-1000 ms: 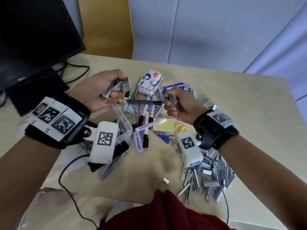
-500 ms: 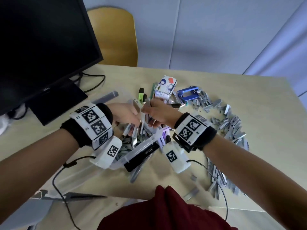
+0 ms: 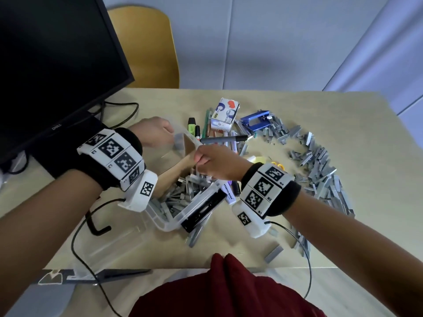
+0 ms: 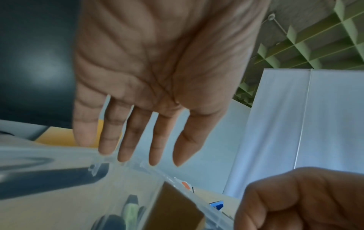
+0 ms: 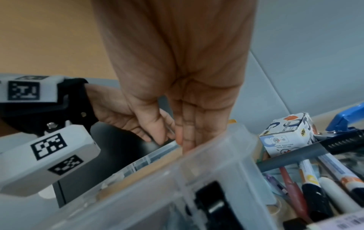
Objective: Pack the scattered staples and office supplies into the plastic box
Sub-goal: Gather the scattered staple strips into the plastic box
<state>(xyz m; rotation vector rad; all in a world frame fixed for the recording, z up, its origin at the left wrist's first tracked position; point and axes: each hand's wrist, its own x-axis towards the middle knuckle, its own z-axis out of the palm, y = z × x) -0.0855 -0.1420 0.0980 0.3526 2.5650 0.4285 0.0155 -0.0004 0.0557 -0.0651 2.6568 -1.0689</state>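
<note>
A clear plastic box (image 3: pixel 174 221), part-filled with staples (image 3: pixel 183 193), sits tilted beside the monitor (image 3: pixel 52 65). Over its far rim the left hand (image 4: pixel 155 80) hangs with straight, empty fingers; the right hand (image 3: pixel 215 164) looks loosely curled, apparently holding nothing. This appears to be a drop step; next, gather from the staple arc (image 3: pixel 320 168) right of the box.
</note>
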